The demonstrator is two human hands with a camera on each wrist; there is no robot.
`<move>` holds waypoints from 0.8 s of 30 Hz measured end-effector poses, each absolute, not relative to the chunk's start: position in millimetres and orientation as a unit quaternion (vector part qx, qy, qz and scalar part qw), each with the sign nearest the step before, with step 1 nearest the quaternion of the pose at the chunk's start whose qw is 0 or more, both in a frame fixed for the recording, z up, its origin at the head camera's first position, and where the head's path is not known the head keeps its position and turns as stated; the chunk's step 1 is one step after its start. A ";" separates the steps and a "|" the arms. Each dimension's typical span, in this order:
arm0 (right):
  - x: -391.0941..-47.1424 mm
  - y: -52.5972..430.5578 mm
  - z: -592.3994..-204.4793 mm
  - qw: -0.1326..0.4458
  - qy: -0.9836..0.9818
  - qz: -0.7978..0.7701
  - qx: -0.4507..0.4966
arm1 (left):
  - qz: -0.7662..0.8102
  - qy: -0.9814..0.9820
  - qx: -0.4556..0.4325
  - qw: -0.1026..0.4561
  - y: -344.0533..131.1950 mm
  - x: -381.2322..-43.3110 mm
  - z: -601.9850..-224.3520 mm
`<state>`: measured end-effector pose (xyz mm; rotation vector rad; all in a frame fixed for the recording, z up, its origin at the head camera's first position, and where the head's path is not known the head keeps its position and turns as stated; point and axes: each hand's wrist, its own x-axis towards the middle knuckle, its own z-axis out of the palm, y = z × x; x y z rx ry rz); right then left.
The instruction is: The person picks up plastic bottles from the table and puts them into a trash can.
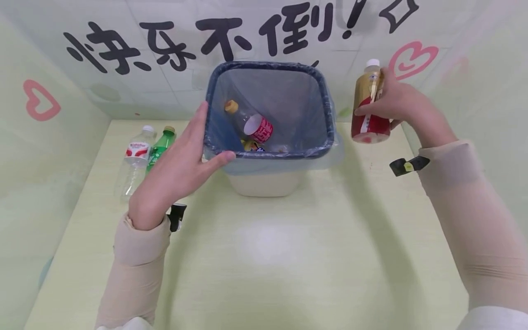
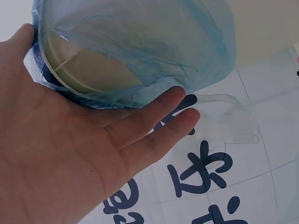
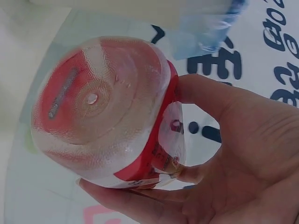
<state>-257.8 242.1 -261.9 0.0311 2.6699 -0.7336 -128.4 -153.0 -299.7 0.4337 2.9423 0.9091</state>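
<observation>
My right hand (image 1: 392, 103) grips a plastic bottle (image 1: 363, 117) with a gold and red label and a white cap, held upright to the right of the bin. In the right wrist view the base of this bottle (image 3: 100, 102) faces the camera, thumb and fingers on opposite sides. With fingers straight, my left hand (image 1: 177, 160) rests against the left side of a lined trash bin (image 1: 272, 156), its thumb at the front rim. Inside the bin lies a clear bottle (image 1: 247, 121) with a pink label and yellow cap. The left wrist view shows a bluish bin liner (image 2: 196, 46) beside the fingers.
On the left part of the table (image 1: 268, 256) lie a clear bottle (image 1: 138, 151) with a white cap and a green bottle (image 1: 162, 144), partly covered by my left hand. A wall (image 1: 173, 96) with large black lettering stands right behind the bin.
</observation>
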 end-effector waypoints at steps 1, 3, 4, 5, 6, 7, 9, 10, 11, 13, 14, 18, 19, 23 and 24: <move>-257.0 241.6 -257.3 0.180 0.949 -0.260 0.010 | 0.292 0.946 0.141 0.015 -152.8 -128.5 -299.4; -255.7 239.5 -246.7 0.169 0.952 -0.254 0.007 | 0.292 0.946 0.143 0.013 -152.6 -128.5 -299.1; -255.4 237.9 -241.4 0.164 0.953 -0.254 0.005 | 0.292 0.945 0.145 0.012 -152.6 -128.5 -299.0; -255.2 236.3 -235.6 0.158 0.955 -0.252 0.002 | 0.292 0.945 0.145 0.012 -152.6 -128.4 -298.9; -255.0 234.6 -230.2 0.153 0.957 -0.248 0.001 | 0.291 0.945 0.146 0.012 -152.6 -128.5 -298.8; -254.8 232.9 -224.6 0.148 0.959 -0.241 0.001 | 0.291 0.945 0.147 0.012 -152.5 -128.5 -298.7; -254.4 229.9 -214.1 0.133 0.966 -0.223 0.000 | 0.290 0.946 0.146 0.012 -152.4 -128.7 -298.5; -254.6 228.1 -209.7 0.128 0.967 -0.218 -0.002 | 0.290 0.946 0.146 0.012 -152.8 -128.7 -298.7; -254.4 226.5 -205.6 0.124 0.970 -0.211 -0.003 | 0.291 0.946 0.145 0.012 -153.1 -128.8 -298.9; -253.7 224.1 -199.2 0.119 0.973 -0.197 -0.006 | 0.291 0.946 0.146 0.012 -153.6 -129.1 -299.2; -253.2 223.2 -196.9 0.119 0.973 -0.195 -0.007 | 0.291 0.945 0.147 0.011 -153.7 -129.3 -299.3; -251.1 220.4 -190.9 0.123 0.972 -0.199 -0.013 | 0.290 0.945 0.151 0.005 -154.3 -129.9 -299.3; -250.6 219.6 -189.7 0.123 0.972 -0.200 -0.015 | 0.291 0.945 0.153 0.004 -154.4 -130.0 -299.3; -248.7 214.2 -181.6 0.106 0.975 -0.195 -0.032 | 0.292 0.944 0.154 0.002 -154.8 -129.6 -299.0; -248.2 211.8 -178.5 0.102 0.976 -0.192 -0.034 | 0.293 0.944 0.154 0.002 -154.9 -129.5 -299.0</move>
